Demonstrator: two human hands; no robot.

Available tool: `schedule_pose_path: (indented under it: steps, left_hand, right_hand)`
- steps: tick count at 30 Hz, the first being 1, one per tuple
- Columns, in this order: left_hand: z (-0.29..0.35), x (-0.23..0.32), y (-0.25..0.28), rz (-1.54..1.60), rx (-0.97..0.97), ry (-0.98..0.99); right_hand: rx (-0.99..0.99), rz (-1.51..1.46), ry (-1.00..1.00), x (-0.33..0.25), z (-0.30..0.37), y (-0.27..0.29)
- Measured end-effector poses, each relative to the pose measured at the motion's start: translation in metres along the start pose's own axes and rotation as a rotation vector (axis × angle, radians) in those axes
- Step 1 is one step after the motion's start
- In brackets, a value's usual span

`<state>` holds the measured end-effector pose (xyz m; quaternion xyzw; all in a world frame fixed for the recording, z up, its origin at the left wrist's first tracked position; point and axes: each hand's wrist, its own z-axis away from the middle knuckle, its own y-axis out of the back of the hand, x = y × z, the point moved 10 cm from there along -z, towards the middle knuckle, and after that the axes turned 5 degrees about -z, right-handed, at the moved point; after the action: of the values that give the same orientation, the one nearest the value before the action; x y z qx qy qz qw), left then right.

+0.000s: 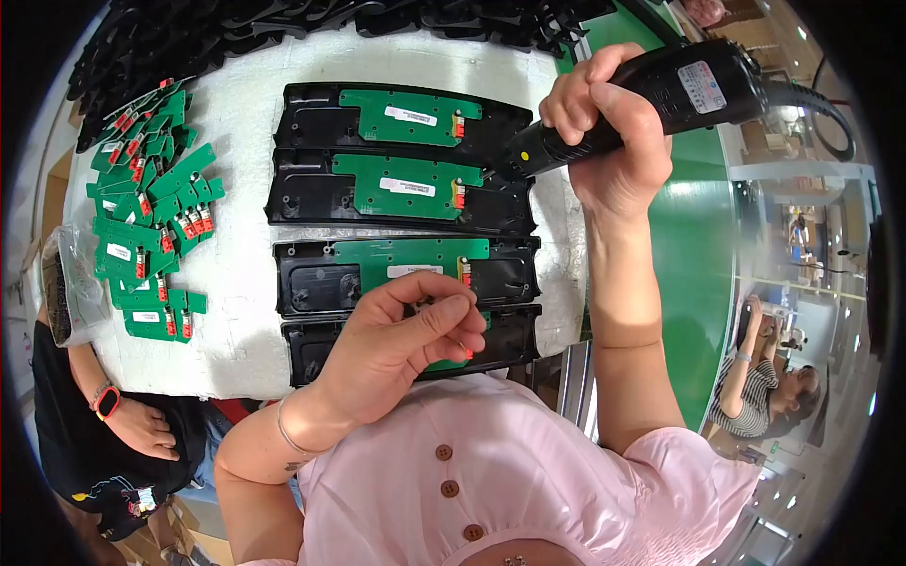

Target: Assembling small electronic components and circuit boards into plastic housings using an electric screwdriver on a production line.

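Note:
My right hand [613, 127] grips a black electric screwdriver [675, 90], its cable running off to the right. The tool's tip points left, at the right end of the second black plastic panel [311, 193], beside the green circuit board [406, 185] lying in it. My left hand [406, 335] is closed, thumb against fingers, over the two nearer panels. Small dark pieces that look like screws [420, 305] show between its fingers. Several panels lie in a column, each holding a green board with a red connector; my left hand partly covers the nearest two.
A heap of loose green circuit boards [151, 217] lies at the left on the white foam surface [241, 283]. Black plastic parts [311, 19] are piled along the far edge. A clear bag [80, 288] sits at the left edge. Another person's hand [142, 429] rests nearby; a green surface [694, 283] lies right.

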<state>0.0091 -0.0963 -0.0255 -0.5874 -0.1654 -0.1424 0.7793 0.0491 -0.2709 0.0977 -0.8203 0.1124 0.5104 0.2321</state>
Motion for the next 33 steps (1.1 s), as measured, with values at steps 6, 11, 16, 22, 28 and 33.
schedule_pose_path:
  steps: [6, 11, 16, 22, 28, 33]
  left_hand:
    - [0.003, 0.001, 0.011, 0.055, 0.177, 0.007]
    - [0.005, 0.003, 0.014, 0.086, 0.153, -0.032]
    - [0.005, 0.002, 0.017, 0.172, 0.153, -0.068]
    - [0.007, -0.002, 0.013, 0.226, 0.112, -0.070]
    - [0.008, -0.009, 0.012, 0.230, 0.079, -0.038]
    - [0.006, -0.015, 0.017, 0.205, 0.059, -0.009]
  right_hand:
    - [-0.048, 0.056, 0.000, 0.000, -0.001, -0.008]
    - [-0.120, -0.009, 0.113, -0.026, 0.009, -0.027]
    - [-0.521, -0.358, 0.145, -0.093, 0.049, -0.077]
    - [-0.520, -0.276, 0.136, -0.102, 0.065, -0.087]
    - [-0.504, -0.284, 0.142, -0.098, 0.070, -0.089]
    - [-0.519, -0.272, 0.101, -0.090, 0.070, -0.086]
